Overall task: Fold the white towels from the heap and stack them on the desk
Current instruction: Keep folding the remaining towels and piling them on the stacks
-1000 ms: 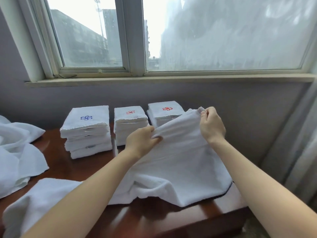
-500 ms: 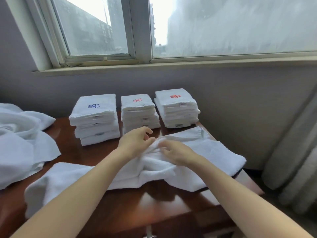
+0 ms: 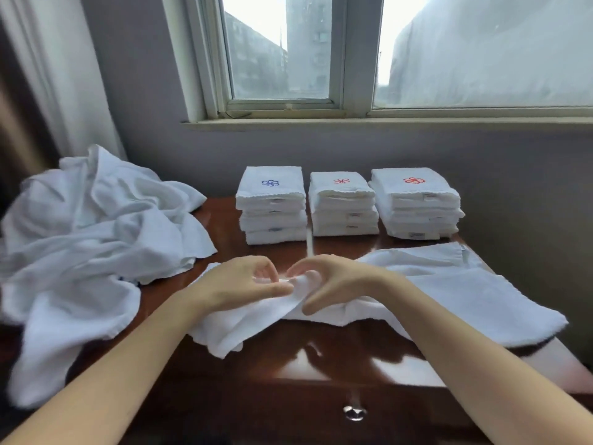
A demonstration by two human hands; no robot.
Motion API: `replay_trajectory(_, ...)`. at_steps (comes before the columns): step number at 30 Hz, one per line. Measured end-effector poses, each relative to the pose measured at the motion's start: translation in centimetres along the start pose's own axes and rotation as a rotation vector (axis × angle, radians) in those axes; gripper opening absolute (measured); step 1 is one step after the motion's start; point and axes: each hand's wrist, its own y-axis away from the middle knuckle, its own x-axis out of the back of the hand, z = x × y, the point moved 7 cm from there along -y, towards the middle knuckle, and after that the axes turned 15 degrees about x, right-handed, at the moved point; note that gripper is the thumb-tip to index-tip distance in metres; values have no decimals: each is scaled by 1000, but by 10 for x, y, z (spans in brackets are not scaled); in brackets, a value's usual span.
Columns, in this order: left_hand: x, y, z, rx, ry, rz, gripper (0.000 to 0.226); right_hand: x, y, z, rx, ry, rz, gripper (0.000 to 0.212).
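Looks roughly midway, at a guess: three stacks [image 3: 343,203] of folded towels beyond the hands, by the wall. Plenty left in the heap [image 3: 96,236], off to the left of the left hand [image 3: 244,284]. One towel [image 3: 449,293] on the desk [image 3: 321,358], mid-fold, spread flat to the right of the right hand [image 3: 333,284] and rumpled under the left. Both hands pinching a bunched edge of it, fingertips nearly meeting. Thick, soft, white; wrinkled along the near edge, wanting a smoothing before the next fold
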Motion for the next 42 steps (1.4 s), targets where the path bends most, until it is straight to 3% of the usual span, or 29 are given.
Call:
replay_trajectory(2, 0, 11, -10, 1, -181, -45, 69, -8, -5, 1, -40, 145, -11, 60)
replay_trajectory(5, -2, 20, -26, 53, -357, -187, 102, -9, -11, 2, -27, 137, 119, 26)
replay_trajectory(7, -6, 24, -40, 132, -388, -264, 113, -7, -9, 4, -6, 113, 194, 11)
replay_trajectory(9, -5, 25, -49, 171, -356, -238, 91, -1, -5, 7, -9, 106, 281, 14)
replay_trajectory(11, 4, 24, -46, 154, -243, -106, 43, 6, 0, 12, -21, 58, 365, 21)
replay_trajectory(12, 11, 23, -44, 150, -168, -47, 31, 9, 3, 14, -20, 39, 395, 23)
replay_trajectory(14, 22, 22, -41, 165, -17, -49, 33, 16, 8, 13, -11, 19, 447, 26)
replay_trajectory(18, 32, 25, -32, 212, 136, -341, 35, 32, 10, 4, 20, -13, 529, 22)
replay_trajectory(23, 66, 2, -30, 215, 24, -10, 26, 48, 2, 3, -28, 184, 598, 23)
replay_trajectory(27, 74, -17, -42, 294, -114, 117, 14, 52, -22, 7, -38, 349, 600, 28)
replay_trajectory(36, 78, -74, -64, 295, -470, 528, 38, 51, -75, 56, -188, 523, 648, 27)
replay_trajectory(39, 61, -88, -61, 196, -539, 578, 46, 42, -83, 69, -214, 531, 565, 25)
replay_trajectory(42, 41, -92, -47, 71, -382, 531, 41, 32, -83, 73, -174, 466, 467, 41)
